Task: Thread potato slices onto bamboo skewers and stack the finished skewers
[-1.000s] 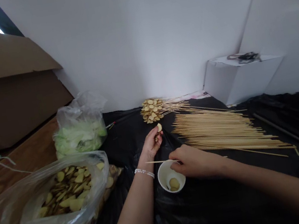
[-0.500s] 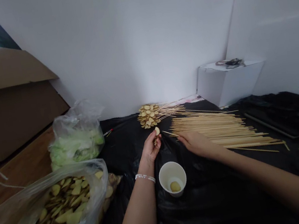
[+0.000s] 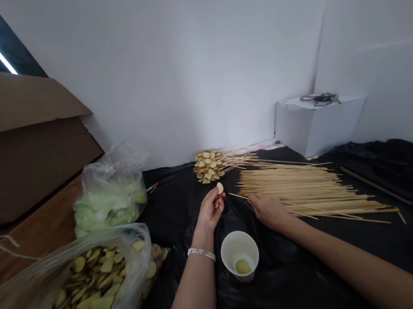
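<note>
My left hand point(image 3: 209, 211) is raised over the black cover, fingers pinched on a pale potato slice point(image 3: 219, 188). My right hand point(image 3: 267, 208) lies at the near end of the heap of bamboo skewers point(image 3: 308, 187), fingers closed on one skewer point(image 3: 237, 195) that points left toward the slice. A white paper cup point(image 3: 240, 254) with one potato slice at its bottom stands between my wrists. Finished skewers with threaded slices point(image 3: 208, 165) lie piled near the wall.
A clear bag of potato slices point(image 3: 81, 283) sits at the front left, a bag of green leaves point(image 3: 112, 195) behind it. Brown cardboard point(image 3: 12, 141) rises on the left. A white box point(image 3: 318, 121) stands at the back right. Black plastic point(image 3: 286, 289) covers the table.
My right hand left the cup, reached up to the skewer heap and took hold of one skewer. The left hand kept its slice almost in place.
</note>
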Motion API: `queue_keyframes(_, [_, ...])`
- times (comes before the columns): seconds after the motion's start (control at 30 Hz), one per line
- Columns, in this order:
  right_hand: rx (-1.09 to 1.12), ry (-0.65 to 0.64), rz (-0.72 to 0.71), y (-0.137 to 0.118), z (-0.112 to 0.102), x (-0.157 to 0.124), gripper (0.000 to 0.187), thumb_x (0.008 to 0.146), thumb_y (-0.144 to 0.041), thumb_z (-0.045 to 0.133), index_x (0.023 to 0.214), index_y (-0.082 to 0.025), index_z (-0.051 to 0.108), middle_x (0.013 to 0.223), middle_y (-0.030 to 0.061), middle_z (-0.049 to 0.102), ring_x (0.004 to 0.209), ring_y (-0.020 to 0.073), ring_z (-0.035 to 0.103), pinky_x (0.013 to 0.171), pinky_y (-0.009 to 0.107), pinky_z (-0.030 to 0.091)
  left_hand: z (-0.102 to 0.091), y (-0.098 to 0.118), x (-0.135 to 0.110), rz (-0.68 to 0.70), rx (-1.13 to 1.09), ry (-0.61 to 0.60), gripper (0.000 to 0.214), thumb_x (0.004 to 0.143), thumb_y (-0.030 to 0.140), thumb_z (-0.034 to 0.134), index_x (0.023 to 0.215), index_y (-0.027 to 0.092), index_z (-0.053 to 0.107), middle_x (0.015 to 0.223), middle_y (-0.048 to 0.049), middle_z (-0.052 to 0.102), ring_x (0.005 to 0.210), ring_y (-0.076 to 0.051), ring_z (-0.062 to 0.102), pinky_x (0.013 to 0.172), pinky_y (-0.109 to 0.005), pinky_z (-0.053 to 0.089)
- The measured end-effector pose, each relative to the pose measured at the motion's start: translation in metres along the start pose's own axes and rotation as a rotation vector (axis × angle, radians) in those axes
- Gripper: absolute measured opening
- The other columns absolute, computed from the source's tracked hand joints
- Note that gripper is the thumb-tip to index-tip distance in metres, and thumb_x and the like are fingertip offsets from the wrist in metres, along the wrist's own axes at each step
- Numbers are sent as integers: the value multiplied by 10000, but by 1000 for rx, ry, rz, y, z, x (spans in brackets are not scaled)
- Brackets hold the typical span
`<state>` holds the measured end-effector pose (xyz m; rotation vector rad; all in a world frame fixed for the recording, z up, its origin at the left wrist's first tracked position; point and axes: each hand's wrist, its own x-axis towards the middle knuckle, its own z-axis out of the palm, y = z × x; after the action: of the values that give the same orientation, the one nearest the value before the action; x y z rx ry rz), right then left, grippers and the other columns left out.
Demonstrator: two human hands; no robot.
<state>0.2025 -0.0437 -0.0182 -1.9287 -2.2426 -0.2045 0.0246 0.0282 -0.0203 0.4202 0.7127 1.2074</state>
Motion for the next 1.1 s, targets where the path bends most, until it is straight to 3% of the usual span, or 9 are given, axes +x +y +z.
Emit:
queue_keyframes(0.13, [-4, 38, -16, 2, 3, 0, 296, 966, -274, 292, 985, -190, 575, 925, 81, 652, 769, 180, 634, 571, 246, 329, 0, -1, -1, -3, 22, 21, 77, 761, 105, 656, 831, 121, 629, 718, -48, 668, 623, -105, 653, 525, -146, 524])
queue_keyframes(0.27, [6, 64, -16, 3, 2, -3, 272, 959, -263, 319, 972, -189, 581, 902, 79, 658, 733, 169, 637, 543, 240, 313, 3, 4, -4, -98, 89, 88, 49, 742, 71, 659, 784, 81, 636, 658, -71, 658, 537, -117, 634, 455, -164, 511])
queue_keyframes(0.37, [24, 30, -38, 7, -9, -6, 265, 956, -253, 326, 1003, -194, 580, 889, 77, 673, 708, 166, 640, 551, 240, 332, 3, 6, -16, -141, 113, 164, 44, 777, 92, 629, 735, 82, 623, 604, -57, 638, 495, -98, 616, 432, -142, 495])
queue_keyframes(0.5, [74, 52, -107, 12, -32, -2, 284, 953, -264, 332, 1082, -204, 577, 869, 72, 693, 736, 174, 642, 609, 249, 385, 1, 0, -42, -121, 79, 197, 50, 765, 126, 657, 801, 102, 632, 684, -47, 662, 566, -104, 645, 450, -135, 502])
queue_keyframes(0.67, [160, 242, -226, -4, -34, 15, 369, 968, -302, 301, 1261, -190, 495, 895, 73, 693, 703, 146, 631, 626, 232, 414, 2, -1, -66, -93, 96, 100, 131, 724, 124, 699, 836, 121, 632, 685, -38, 655, 604, -125, 656, 447, -138, 496])
queue_keyframes(0.77, [171, 318, -332, -14, -19, 13, 339, 953, -221, 303, 1186, -182, 546, 739, 31, 659, 570, 123, 579, 531, 221, 378, 1, 6, -69, -60, 67, 88, 137, 719, 129, 706, 832, 128, 628, 702, -30, 652, 599, -112, 648, 449, -133, 493])
queue_keyframes(0.83, [176, 422, -462, -14, -12, 6, 346, 922, -137, 301, 1146, -159, 563, 762, 43, 645, 598, 129, 568, 545, 231, 383, -1, 9, -68, -46, 37, 99, 132, 722, 121, 702, 829, 131, 625, 718, -27, 650, 604, -103, 642, 458, -129, 493])
queue_keyframes(0.9, [223, 496, -498, -12, -11, -1, 341, 894, -88, 306, 1101, -130, 573, 854, 77, 641, 688, 137, 574, 587, 233, 399, -4, 9, -66, -49, 7, 109, 128, 727, 118, 697, 830, 135, 622, 722, -24, 644, 604, -98, 636, 459, -126, 491])
queue_keyframes(1.1, [172, 503, -512, -12, -17, -11, 327, 882, -96, 359, 1136, -111, 566, 773, 57, 605, 654, 142, 530, 582, 257, 373, -7, 7, -64, -91, -34, 58, 200, 738, 132, 691, 930, 117, 636, 719, -20, 616, 599, -85, 613, 452, -118, 481])
